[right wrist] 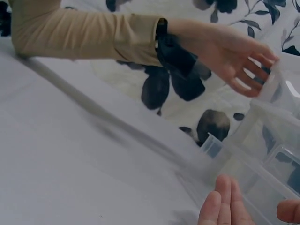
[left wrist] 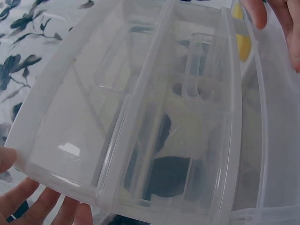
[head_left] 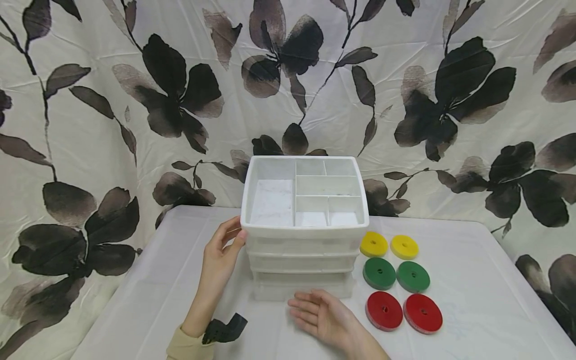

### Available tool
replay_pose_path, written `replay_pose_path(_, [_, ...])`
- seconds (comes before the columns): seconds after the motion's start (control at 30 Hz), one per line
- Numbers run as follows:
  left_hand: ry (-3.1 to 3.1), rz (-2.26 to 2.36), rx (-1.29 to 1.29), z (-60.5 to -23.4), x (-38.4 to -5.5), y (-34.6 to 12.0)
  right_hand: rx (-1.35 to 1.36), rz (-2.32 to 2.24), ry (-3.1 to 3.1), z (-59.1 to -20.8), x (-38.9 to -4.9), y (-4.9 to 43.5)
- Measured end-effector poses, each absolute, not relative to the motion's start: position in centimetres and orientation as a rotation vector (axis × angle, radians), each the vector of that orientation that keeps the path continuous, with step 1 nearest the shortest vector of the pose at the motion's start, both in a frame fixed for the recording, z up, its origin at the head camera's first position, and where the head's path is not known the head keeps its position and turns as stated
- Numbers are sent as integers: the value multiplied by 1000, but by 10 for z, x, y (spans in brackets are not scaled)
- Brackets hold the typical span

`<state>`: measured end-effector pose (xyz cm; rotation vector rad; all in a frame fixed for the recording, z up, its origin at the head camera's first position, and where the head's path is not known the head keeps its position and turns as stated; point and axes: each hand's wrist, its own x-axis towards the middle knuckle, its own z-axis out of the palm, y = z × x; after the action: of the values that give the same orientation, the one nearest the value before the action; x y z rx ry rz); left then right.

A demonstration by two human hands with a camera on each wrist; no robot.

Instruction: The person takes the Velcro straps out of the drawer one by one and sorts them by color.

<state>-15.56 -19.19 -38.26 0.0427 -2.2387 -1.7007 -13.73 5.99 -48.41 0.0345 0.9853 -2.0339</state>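
A white plastic drawer unit [head_left: 305, 227] with a divided tray top and clear drawers stands at the middle of the table. Its bottom drawer [head_left: 302, 286] sticks out a little in front of those above. My left hand [head_left: 223, 255] holds the unit's upper left corner, thumb toward the front and fingers along the side, as the left wrist view also shows. In front of the bottom drawer is my right hand [head_left: 323, 317], palm turned inward, fingers extended and holding nothing. In the right wrist view its fingertips [right wrist: 224, 201] appear close to the drawer; contact is unclear.
Right of the unit lie pairs of round discs with centre holes: yellow discs [head_left: 373, 244], green discs [head_left: 379, 273] and red discs [head_left: 384, 311]. A white cover lies over the table [head_left: 486, 290]. Behind hangs a floral cloth [head_left: 355, 110]. A black strap [head_left: 225, 329] is on the left wrist.
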Motion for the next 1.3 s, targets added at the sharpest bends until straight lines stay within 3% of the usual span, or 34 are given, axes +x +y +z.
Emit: replay_pose_path(1.3, [-2254,-1680,54,-382,-154,-191,47,-2093,1068,-486,-161,48])
